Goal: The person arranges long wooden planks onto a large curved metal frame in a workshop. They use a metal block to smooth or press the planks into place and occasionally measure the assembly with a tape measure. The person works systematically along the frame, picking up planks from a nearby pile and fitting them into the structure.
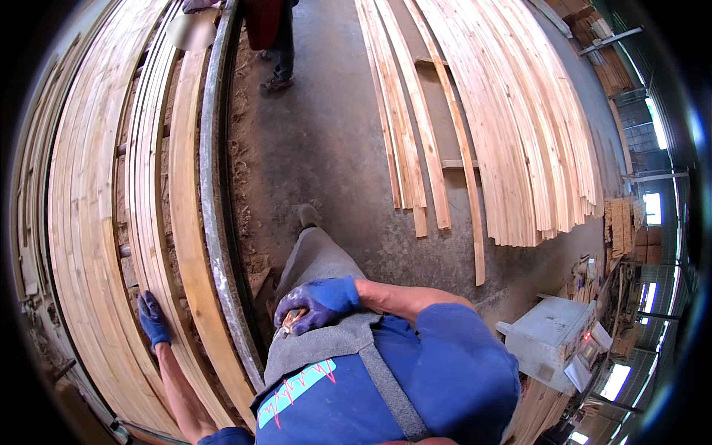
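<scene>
We stand at a long bench loaded with pale wooden boards, a second stack of planks lying across the concrete floor. Our grey apron hangs below. Our left hand, blue-gloved, rests flat and open on the boards. Our right hand is closed around a small tool at the apron; we cannot tell its kind.

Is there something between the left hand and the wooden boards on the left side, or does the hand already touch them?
Nothing visible stands between them. The left hand, in a blue glove, lies flat on the boards with its fingers spread. The right hand is apart from them, at the grey apron, closed around a small object that I cannot identify.
</scene>
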Demonstrator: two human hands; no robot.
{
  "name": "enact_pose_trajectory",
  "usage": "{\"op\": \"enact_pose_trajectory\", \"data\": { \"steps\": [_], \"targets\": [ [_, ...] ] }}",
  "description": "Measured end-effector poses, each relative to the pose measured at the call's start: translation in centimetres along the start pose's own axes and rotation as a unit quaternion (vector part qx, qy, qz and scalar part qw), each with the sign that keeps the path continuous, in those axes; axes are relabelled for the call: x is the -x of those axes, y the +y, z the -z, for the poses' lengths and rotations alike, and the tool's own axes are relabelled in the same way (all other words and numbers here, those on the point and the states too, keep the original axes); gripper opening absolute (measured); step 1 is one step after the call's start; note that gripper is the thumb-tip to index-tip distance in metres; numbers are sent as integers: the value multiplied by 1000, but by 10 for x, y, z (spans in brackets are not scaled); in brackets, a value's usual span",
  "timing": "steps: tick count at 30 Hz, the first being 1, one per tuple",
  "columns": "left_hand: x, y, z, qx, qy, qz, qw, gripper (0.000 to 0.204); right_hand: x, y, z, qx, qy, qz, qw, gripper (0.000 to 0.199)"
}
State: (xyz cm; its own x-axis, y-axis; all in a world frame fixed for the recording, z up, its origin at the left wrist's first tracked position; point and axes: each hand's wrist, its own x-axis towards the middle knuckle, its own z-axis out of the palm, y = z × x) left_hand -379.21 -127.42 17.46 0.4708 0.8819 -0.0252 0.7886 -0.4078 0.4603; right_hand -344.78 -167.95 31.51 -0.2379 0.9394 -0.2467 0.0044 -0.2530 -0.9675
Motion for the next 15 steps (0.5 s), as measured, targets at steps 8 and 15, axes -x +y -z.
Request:
{"op": "enact_pose_trajectory", "data": {
  "steps": [8, 15],
  "targets": [
    [35, 92, 35, -206, -26, 135, 969, 63, 84, 17, 2, 26, 31, 38, 998, 43],
    [87, 121, 6, -216, 36, 57, 974, 65, 225, 59, 23, 2, 97, 90, 991, 47]
  ]
}}
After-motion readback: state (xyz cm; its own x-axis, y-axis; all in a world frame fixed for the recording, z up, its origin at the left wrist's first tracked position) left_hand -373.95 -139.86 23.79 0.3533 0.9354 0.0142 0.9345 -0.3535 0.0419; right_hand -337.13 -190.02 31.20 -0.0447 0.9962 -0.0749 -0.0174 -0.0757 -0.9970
